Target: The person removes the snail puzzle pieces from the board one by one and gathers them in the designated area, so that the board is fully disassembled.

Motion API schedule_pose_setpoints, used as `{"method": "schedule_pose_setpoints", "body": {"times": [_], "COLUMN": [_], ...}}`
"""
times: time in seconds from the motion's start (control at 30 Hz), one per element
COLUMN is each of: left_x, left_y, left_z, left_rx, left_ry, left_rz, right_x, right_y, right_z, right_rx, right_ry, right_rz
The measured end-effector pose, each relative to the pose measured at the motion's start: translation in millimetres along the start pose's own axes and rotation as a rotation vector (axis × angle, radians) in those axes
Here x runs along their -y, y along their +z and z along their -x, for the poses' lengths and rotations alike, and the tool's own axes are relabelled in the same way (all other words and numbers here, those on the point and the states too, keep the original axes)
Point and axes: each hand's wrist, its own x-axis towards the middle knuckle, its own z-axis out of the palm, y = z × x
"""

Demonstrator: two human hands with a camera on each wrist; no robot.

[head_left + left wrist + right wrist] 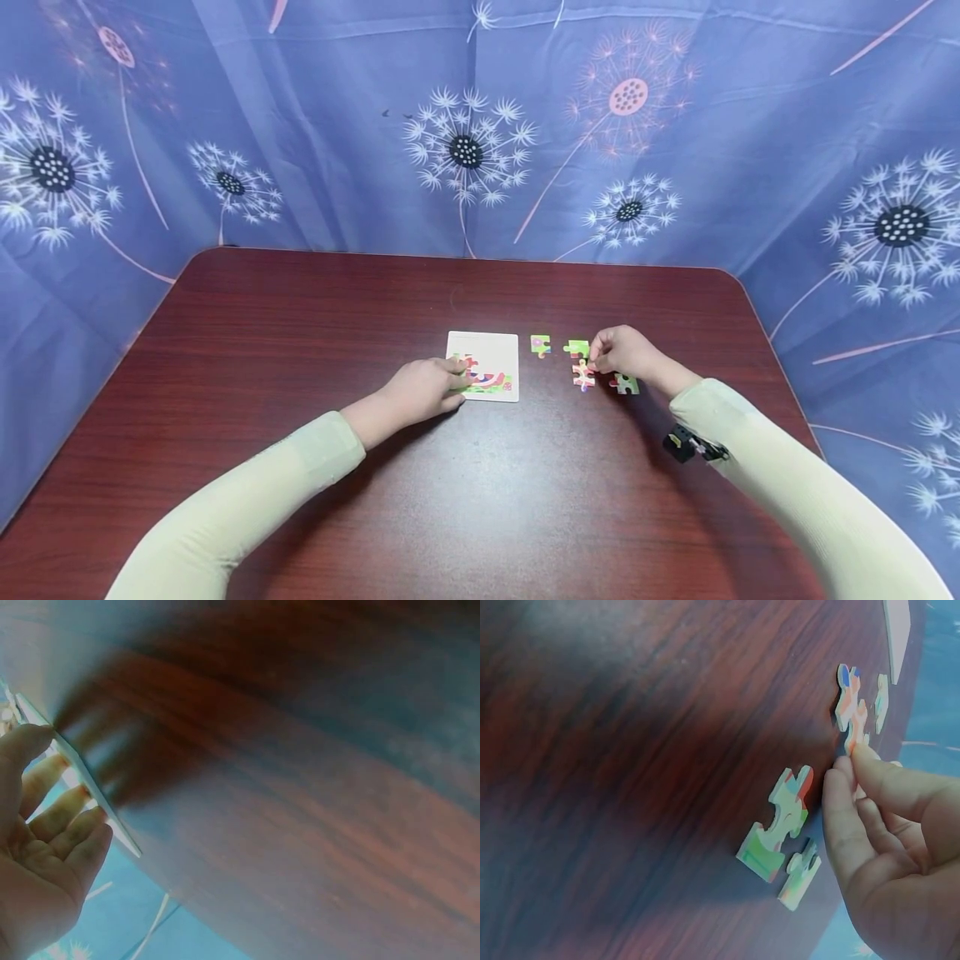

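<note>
A white square puzzle tray (497, 343) lies on the table with several colourful pieces fitted along its lower part. My left hand (423, 390) rests on the tray's left side; its extended fingers touch the pieces, and the thumb is by the lower edge. The left wrist view shows the left hand's fingertips along the tray's rim (94, 784). To the right of the tray, my right hand (628, 353) pinches a red and cream puzzle piece (583, 377) by its end between thumb and forefinger. That piece (847, 701) lies low over the wood in the right wrist view.
Loose green jigsaw pieces lie around the right hand: one with a pink dot (539, 342), another at its fingertips (577, 347), and one below the wrist (626, 385). A blue dandelion-print cloth (337, 150) hangs behind the brown table (300, 317).
</note>
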Motion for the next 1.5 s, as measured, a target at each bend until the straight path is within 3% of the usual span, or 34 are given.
{"method": "schedule_pose_setpoints", "body": {"times": [0.2,0.5,1.27,1.37,1.5], "left_x": [-0.4,0.5,3.4,3.5,3.0], "left_y": [-1.8,0.3,1.9,2.6,1.8], "left_z": [0.2,-0.6,-2.5,-2.4,-1.1], "left_rx": [0.010,0.000,-0.031,-0.046,-0.028], "left_ry": [-0.003,-0.002,0.023,0.029,0.015], "left_rz": [-0.002,0.001,0.016,0.013,0.009], "right_x": [4.5,6.4,5.6,13.5,28.8], "right_y": [0.1,2.0,-1.8,-1.5,5.5], "right_z": [-1.0,0.4,-2.1,-1.5,-3.2], "right_rx": [-0.013,-0.028,0.035,0.015,-0.037], "right_ry": [0.003,0.001,0.025,0.008,-0.072], "right_rz": [0.086,0.120,0.028,0.065,0.092]}}
